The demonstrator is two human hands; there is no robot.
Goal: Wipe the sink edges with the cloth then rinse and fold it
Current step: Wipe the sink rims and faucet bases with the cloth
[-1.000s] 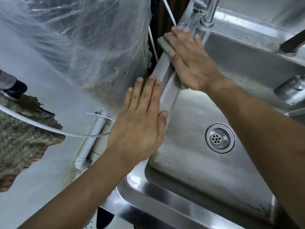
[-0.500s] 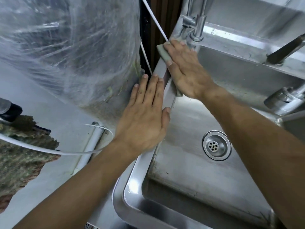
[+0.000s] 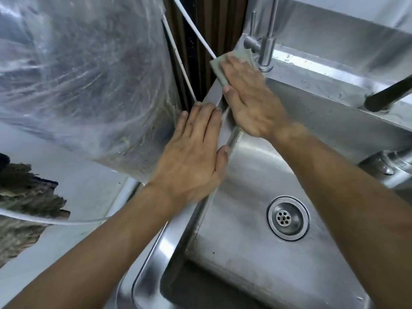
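Note:
A grey-green cloth (image 3: 219, 66) lies on the far left corner of the steel sink's rim (image 3: 169, 239), just left of a tap's base. My right hand (image 3: 249, 99) lies flat on the cloth with straight fingers, pressing it onto the rim; most of the cloth is hidden beneath it. My left hand (image 3: 194, 152) rests flat and open on the left rim nearer to me, thumb over the inner edge. The sink basin (image 3: 240, 219) with its round drain (image 3: 287, 217) lies below my right forearm.
A steel tap (image 3: 266, 45) stands at the back left corner. A dark handle (image 3: 388, 94) and another steel fitting (image 3: 388, 163) jut in from the right. A clear plastic sheet (image 3: 84, 70) hangs left of the sink, with white tubing (image 3: 191, 34) in the gap.
My right hand has slid the cloth along the left rim away from me to the back corner by the tap. My left hand stays flat on the rim.

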